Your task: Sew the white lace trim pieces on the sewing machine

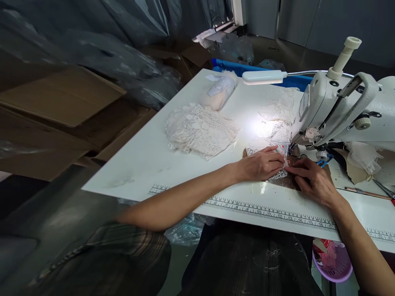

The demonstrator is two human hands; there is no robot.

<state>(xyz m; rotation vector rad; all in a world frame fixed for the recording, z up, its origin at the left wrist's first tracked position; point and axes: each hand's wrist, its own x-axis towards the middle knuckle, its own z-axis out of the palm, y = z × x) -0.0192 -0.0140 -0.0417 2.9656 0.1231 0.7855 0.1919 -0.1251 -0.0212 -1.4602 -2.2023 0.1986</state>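
Observation:
White lace fabric lies under the needle area of a white sewing machine. My left hand rests on this lace, palm down, its fingers stretched out and slightly bent just left of the presser foot. From the right, my right hand reaches in with thumb and forefinger closed at the lace's edge; the pinched spot is small and partly hidden. Small red marks show on the lace beside the foot. More of the lace trails away behind, under bright light.
A heap of white lace pieces and a wrapped roll lie on the white table. A lamp hangs above. Tweezers or scissors lie at right. Cardboard boxes stand left; a purple basket is below.

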